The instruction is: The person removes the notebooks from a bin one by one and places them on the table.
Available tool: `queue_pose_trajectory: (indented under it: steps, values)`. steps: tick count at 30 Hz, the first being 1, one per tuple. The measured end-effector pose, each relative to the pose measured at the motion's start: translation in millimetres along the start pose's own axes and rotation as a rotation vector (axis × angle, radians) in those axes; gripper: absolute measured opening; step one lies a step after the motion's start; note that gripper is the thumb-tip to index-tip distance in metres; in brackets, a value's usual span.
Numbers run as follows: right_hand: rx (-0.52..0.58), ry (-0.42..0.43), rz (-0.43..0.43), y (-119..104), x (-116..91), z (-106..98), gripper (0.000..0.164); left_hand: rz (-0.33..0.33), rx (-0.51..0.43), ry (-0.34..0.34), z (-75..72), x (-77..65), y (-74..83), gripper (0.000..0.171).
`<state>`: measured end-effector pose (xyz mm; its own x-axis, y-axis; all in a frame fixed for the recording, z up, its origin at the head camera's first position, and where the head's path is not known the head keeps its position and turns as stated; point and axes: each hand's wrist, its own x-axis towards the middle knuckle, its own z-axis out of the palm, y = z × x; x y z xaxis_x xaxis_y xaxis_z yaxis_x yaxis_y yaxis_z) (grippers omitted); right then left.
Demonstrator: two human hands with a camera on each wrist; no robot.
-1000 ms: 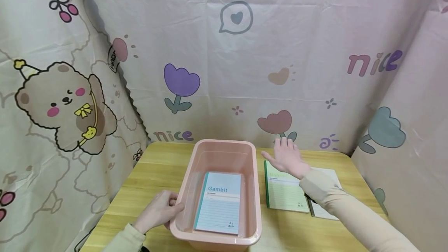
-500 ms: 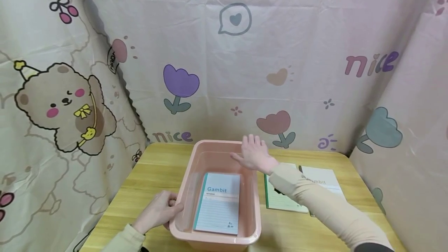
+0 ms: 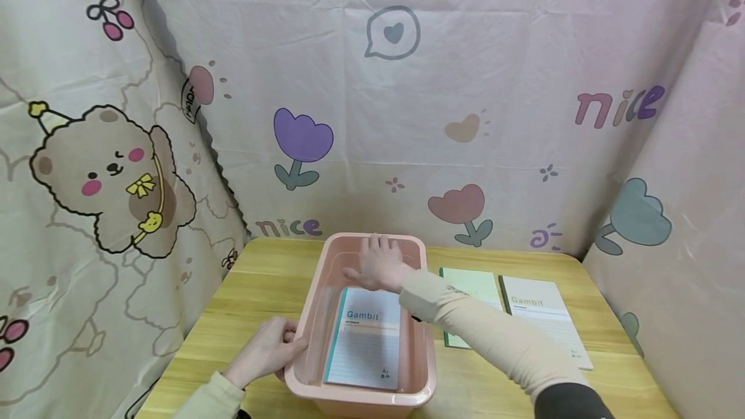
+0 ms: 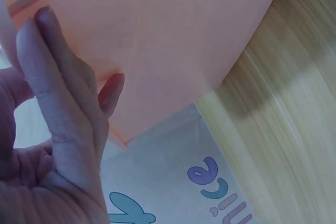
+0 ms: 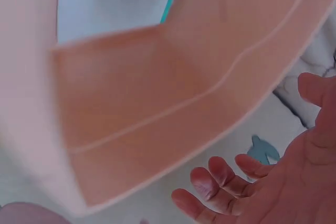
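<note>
A pink plastic bin (image 3: pixel 427 354) stands at the table's front middle. On its floor lies a blue-spined "Gambit" notebook (image 3: pixel 363 341), cover up. My left hand (image 3: pixel 268 349) grips the bin's near left rim, thumb on top and fingers underneath, as the left wrist view shows against the pink outer wall (image 4: pixel 173 40). Over the far part of the bin hovers my right hand (image 3: pixel 381 267), palm down, fingers spread and holding nothing. In the right wrist view its fingers (image 5: pixel 220 177) are loosely extended near the bin's far rim.
Right of the bin, a green-spined notebook (image 3: pixel 460 341) lies partly covered by the right sleeve (image 3: pixel 495 335). Beside it is a dark-spined white notebook (image 3: pixel 547 315). A printed curtain (image 3: pixel 372 115) hangs behind the wooden table (image 3: pixel 279 264).
My right hand has swept left from above the green-spined notebook to over the bin, uncovering the dark-spined white notebook. My left hand keeps its grip on the rim.
</note>
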<state>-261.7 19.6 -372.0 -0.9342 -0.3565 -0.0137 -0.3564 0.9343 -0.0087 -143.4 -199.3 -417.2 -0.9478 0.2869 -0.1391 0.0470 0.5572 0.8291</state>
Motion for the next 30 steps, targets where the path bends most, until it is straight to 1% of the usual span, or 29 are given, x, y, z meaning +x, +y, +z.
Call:
queue_pose_trajectory:
  steps: [4, 10, 11, 13, 17, 18, 22, 27, 30]
  values:
    - [-0.005, -0.032, 0.008, -16, 7, 13, 0.082, -0.004, 0.007, 0.003, -0.1, -0.3, 0.8, 0.026]
    - [-0.005, -0.076, 0.067, -28, 20, 33, 0.079, 0.004, 0.009, 0.015, 1.3, -0.5, 0.7, 0.027]
    - [-0.010, -0.068, 0.082, -28, 25, 41, 0.080, 0.007, 0.011, 0.017, 1.4, -0.7, 0.6, 0.028]
    - [-0.001, -0.080, 0.103, -29, 28, 46, 0.080, 0.011, 0.011, 0.020, 1.4, -1.3, 0.5, 0.028]
    - [0.036, -0.069, 0.138, -30, 34, 60, 0.082, 0.013, -0.004, 0.010, 1.2, -2.1, 0.6, 0.030]
    - [0.055, -0.077, 0.143, -30, 32, 59, 0.082, 0.016, -0.008, 0.008, 1.5, -2.2, 0.6, 0.030]
    - [0.093, -0.065, 0.154, -28, 34, 73, 0.084, 0.028, -0.003, 0.010, 2.0, -2.0, 0.9, 0.029]
    - [0.086, -0.037, 0.148, -25, 36, 91, 0.083, 0.027, 0.006, 0.014, 1.8, -1.2, 1.2, 0.028]
    - [0.082, -0.046, 0.151, -25, 37, 102, 0.081, 0.023, 0.006, 0.015, 1.2, -1.5, 1.3, 0.027]
